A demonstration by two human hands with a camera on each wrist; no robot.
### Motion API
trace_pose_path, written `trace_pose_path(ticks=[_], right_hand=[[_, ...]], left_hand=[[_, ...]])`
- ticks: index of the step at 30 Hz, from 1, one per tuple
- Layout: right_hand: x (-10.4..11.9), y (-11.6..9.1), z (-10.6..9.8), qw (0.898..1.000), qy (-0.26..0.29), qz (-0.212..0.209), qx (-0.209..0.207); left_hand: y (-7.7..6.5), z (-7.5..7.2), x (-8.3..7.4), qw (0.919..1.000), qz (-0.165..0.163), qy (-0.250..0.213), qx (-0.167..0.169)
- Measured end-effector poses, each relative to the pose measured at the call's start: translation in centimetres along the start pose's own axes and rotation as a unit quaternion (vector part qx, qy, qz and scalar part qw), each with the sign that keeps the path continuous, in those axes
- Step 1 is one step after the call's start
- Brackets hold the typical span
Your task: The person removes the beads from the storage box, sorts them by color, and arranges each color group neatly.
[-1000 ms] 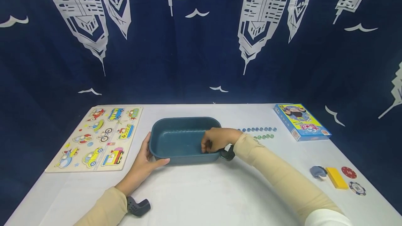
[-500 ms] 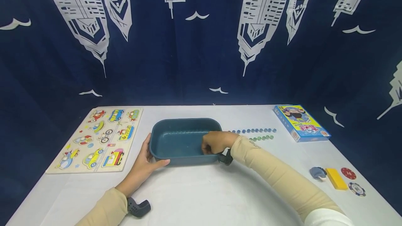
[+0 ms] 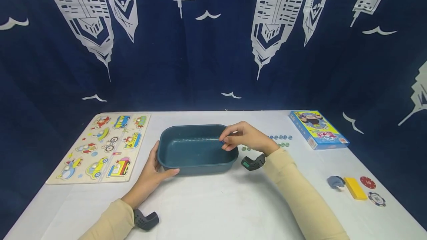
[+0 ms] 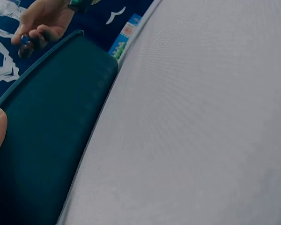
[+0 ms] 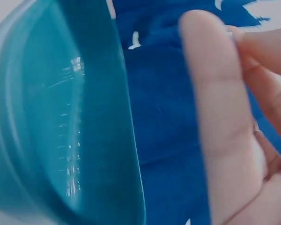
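A dark teal plastic tub point(image 3: 197, 170) stands on the white table, its bare floor showing in the head view. My left hand point(image 3: 151, 171) holds the tub's near left corner, thumb on the front wall and fingers along the left side. Over the tub's right end, my right hand point(image 3: 248, 136) pinches a small blue marble point(image 3: 222, 142) between thumb and fingers. That marble point(image 4: 25, 40) also shows at the fingertips in the left wrist view. Right of the tub lie a row of blue marbles point(image 3: 281, 137) and a row of green marbles point(image 3: 283, 145), partly hidden by my right hand.
A wooden vehicle puzzle board point(image 3: 100, 149) lies on the left. A blue and yellow game box point(image 3: 318, 129) sits at the back right. Near the right edge are a blue-grey object point(image 3: 335, 182), a yellow block point(image 3: 355, 188), a red chip point(image 3: 368, 182) and a black-and-white chip point(image 3: 377, 199).
My right hand has risen from inside the tub and moved slightly right, the blue marble now visible in its fingers. My left hand and the tub have stayed in place.
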State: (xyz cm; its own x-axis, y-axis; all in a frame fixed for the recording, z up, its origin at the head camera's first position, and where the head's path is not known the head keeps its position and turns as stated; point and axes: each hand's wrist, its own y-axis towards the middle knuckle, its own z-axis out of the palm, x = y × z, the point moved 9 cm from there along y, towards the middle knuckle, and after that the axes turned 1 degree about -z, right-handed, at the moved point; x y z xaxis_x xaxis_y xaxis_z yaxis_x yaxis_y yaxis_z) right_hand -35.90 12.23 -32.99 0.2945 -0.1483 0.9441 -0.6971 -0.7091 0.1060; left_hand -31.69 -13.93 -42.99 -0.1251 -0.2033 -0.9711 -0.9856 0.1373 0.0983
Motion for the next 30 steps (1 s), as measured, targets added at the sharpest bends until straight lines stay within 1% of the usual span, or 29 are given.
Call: trace_pose_path(ticks=[2,4,6,7,9,12,14,16,20,21,23,25,27,28,30], right_hand=[[-0.2,-0.6,-1.1,0.999,0.036,-0.021,-0.032],[-0.5,-1.2,-2.4,0.994,0.075,-0.042,-0.074],[-0.6,-2.0,-3.9,0.983,0.118,-0.06,-0.13],[-0.7,-2.4,-4.8,0.975,0.136,-0.067,-0.162],[-0.9,-3.3,-6.4,0.955,0.177,-0.083,-0.225],[-1.6,-5.1,-9.0,0.918,0.23,-0.109,-0.305],[-2.5,-6.6,-10.7,0.892,0.251,-0.127,-0.353],[-3.5,-8.4,-12.4,0.867,0.255,-0.134,-0.406],[-5.5,-12.3,-15.3,0.814,0.218,-0.11,-0.527],[-6.0,-13.3,-15.8,0.8,0.202,-0.098,-0.557],[-6.9,-15.1,-16.6,0.776,0.168,-0.068,-0.604],[-7.7,-16.7,-17.1,0.76,0.121,-0.027,-0.637],[-8.4,-17.9,-17.4,0.752,0.053,0.029,-0.657],[-8.7,-18.3,-17.5,0.749,0.015,0.054,-0.66],[-9.1,-19.0,-17.7,0.738,-0.063,0.096,-0.664]], left_hand=[[0.0,0.0,0.0,1.0,-0.002,0.0,0.0],[0.1,0.1,0.1,1.0,-0.005,0.0,0.0],[0.1,0.2,0.2,1.0,-0.006,-0.001,0.001],[0.1,0.2,0.2,1.0,-0.007,-0.001,0.0],[0.1,0.2,0.2,1.0,-0.008,-0.001,0.0],[0.0,0.3,0.1,1.0,-0.006,-0.001,0.0],[0.0,0.3,0.0,1.0,-0.006,0.0,0.001],[0.0,0.3,-0.1,1.0,-0.005,0.002,0.002],[0.1,0.2,0.0,1.0,-0.006,0.002,0.0],[0.1,0.2,0.0,1.0,-0.006,0.002,-0.001],[0.1,0.2,0.0,1.0,-0.005,0.001,-0.001],[0.1,0.2,0.1,1.0,-0.004,0.002,-0.002],[0.2,0.1,0.2,1.0,-0.005,0.004,-0.001],[0.2,0.1,0.2,1.0,-0.005,0.005,-0.001],[0.2,0.1,0.2,0.9999,-0.006,0.009,-0.002]])
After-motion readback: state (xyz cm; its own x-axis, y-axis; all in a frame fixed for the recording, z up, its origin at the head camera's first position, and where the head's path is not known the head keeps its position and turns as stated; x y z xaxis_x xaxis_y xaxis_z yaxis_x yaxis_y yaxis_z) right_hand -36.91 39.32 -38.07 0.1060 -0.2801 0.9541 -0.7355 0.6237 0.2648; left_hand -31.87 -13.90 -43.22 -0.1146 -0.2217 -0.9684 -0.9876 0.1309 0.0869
